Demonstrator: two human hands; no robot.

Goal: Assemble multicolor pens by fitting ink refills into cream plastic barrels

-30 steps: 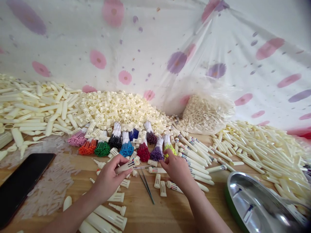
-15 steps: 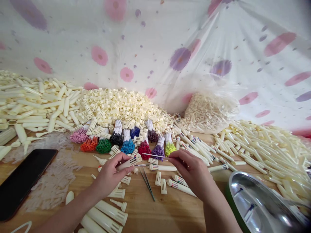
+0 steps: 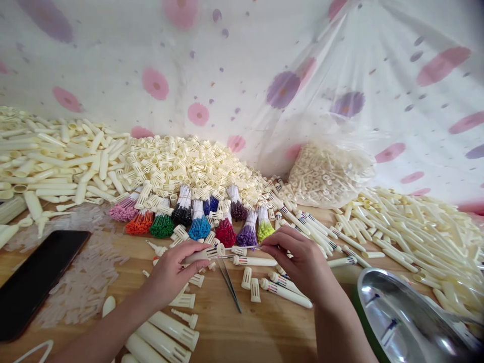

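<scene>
My left hand (image 3: 170,272) pinches a cream plastic pen barrel (image 3: 214,251), its slotted open end facing right. From the other side, my right hand (image 3: 300,259) grips a thin white pen refill (image 3: 247,247) between thumb and fingertips. The refill's far end meets the barrel's opening; how deep it reaches inside I cannot tell. Below the barrel, metal tweezers (image 3: 230,290) lie on the wooden table. A pen with coloured slots (image 3: 254,261) rests just behind them, and two short slotted collars (image 3: 255,291) are close by.
Bundles of coloured refills (image 3: 198,227) stand behind my hands, before a heap of slotted collars (image 3: 189,166). Pen barrels (image 3: 434,242) are piled at right, near a metal tray (image 3: 401,292). At left lies a phone (image 3: 41,282); a plastic bag of small parts (image 3: 328,176) sits behind.
The barrel in my left hand has levelled, its open end now turned right. The refill's far end has lowered slightly into line with that opening.
</scene>
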